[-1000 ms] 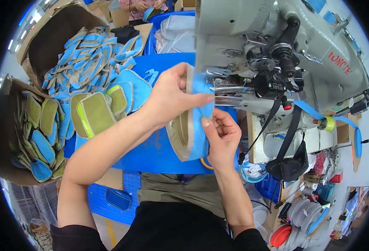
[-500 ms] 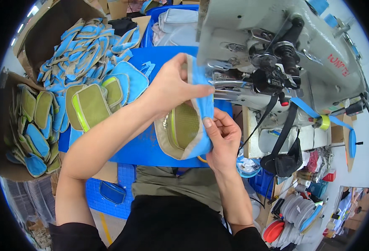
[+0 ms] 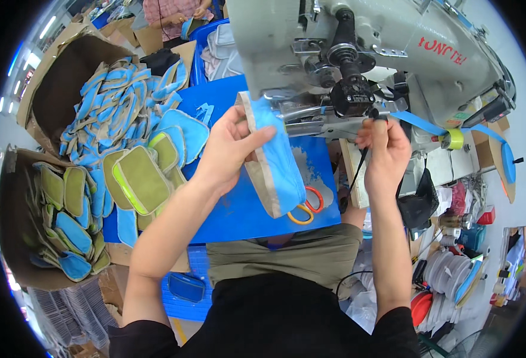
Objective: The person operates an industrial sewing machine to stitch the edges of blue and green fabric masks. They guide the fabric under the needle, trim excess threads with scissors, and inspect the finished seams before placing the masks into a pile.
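Note:
My left hand [image 3: 230, 146] pinches a blue and beige fabric pouch [image 3: 281, 173] along its upper part, thumb on the blue side. The pouch hangs upright beside the metal arm of a grey sewing machine [image 3: 394, 48], its blue face turned toward the machine. My right hand [image 3: 385, 146] is raised at the machine's head, fingers curled and closed around a small black lever [image 3: 377, 113]. What exactly the fingertips press on is partly hidden. Below the pouch, scissors [image 3: 300, 215] with orange and red handles lie on the blue table [image 3: 215, 215], their blades out of sight.
At left, one cardboard box [image 3: 12, 209] holds green and blue pouches; another [image 3: 54, 89] stands behind a heap of blue-beige pieces [image 3: 114, 113]. Green pouches [image 3: 143, 182] lie on the table's left. Blue tape [image 3: 421, 122] runs to the machine. Another person [image 3: 173, 15] sits beyond.
My right hand has let go of the pouch and moved up and right to the machine's lever. The pouch, still in my left hand, has turned, hiding its green mesh side. The view has shifted.

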The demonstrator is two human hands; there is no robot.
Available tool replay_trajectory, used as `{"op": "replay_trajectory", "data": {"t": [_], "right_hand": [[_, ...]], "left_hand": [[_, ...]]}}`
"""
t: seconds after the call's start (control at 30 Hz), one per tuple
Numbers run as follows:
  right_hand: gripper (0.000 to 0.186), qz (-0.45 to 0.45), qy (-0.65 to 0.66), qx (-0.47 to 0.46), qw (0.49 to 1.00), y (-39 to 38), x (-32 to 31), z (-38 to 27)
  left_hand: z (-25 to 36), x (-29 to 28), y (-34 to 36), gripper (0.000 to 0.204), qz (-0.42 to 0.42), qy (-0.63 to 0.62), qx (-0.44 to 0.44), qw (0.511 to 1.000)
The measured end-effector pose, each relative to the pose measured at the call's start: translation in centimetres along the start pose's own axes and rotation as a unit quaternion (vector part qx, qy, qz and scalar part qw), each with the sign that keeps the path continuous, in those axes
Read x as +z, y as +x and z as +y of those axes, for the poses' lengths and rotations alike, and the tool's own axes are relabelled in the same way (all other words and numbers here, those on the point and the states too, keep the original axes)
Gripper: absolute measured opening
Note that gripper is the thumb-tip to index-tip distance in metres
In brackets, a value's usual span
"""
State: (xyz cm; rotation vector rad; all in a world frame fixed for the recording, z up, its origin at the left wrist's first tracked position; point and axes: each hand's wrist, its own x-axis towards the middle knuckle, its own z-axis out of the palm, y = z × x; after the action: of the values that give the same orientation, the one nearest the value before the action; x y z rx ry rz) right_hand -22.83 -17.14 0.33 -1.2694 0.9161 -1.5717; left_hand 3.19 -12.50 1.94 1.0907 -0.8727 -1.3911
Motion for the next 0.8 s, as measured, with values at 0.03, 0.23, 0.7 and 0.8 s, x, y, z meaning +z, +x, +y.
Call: {"op": "replay_trajectory", "data": {"t": [0.03,0.23,0.7,0.8], "right_hand": [[0.028,-0.016,-0.013,-0.017,1.000,0.7,-0.3,0.2],[0.021,-0.005,0.113,0.099,0.989,-3.0,3.3,0.6],[0.028,-0.089,0.248,0.292,0.919,-5.8,8.9,1.9],[0.028,-0.088,0.281,0.303,0.907,-6.0,8.9,1.8]], "left_hand": [[-0.1,0.0,-0.3,0.038,-0.002,-0.010,-0.004,1.000],[-0.7,-1.0,-0.7,0.017,-0.012,-0.050,-0.022,0.998],[0.8,0.4,2.6,0.019,0.053,-0.065,-0.019,0.996],[0.8,-0.1,3.2,0.018,0.045,-0.065,-0.021,0.997]]}}
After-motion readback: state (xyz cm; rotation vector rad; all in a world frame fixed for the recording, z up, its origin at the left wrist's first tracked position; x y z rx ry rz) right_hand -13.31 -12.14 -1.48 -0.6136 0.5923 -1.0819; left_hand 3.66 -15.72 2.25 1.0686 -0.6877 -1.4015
